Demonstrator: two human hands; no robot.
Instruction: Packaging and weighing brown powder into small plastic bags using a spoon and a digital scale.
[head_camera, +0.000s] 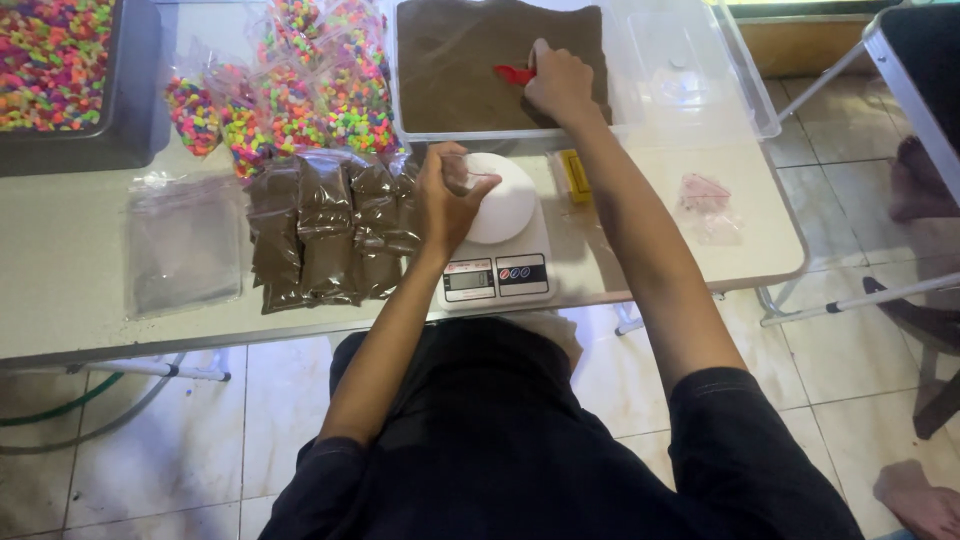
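Two hands are busy around the white kitchen scale at the front edge of the bench. My left hand is closed on a small clear plastic bag, pinching it by its mouth over the round white plate of the scale. My right hand reaches past the scale into the clear tub of brown sand behind it, fingers closed on a red scoop that lies on the sand. Just left of the scale sit several filled bags of brown sand, packed side by side, and farther left a flat stack of empty clear bags. Behind those, left of the tub, lie bags of bright multicoloured gravel, with a dark tray of the same gravel at the far left corner. A small yellow object rests just right of the scale.
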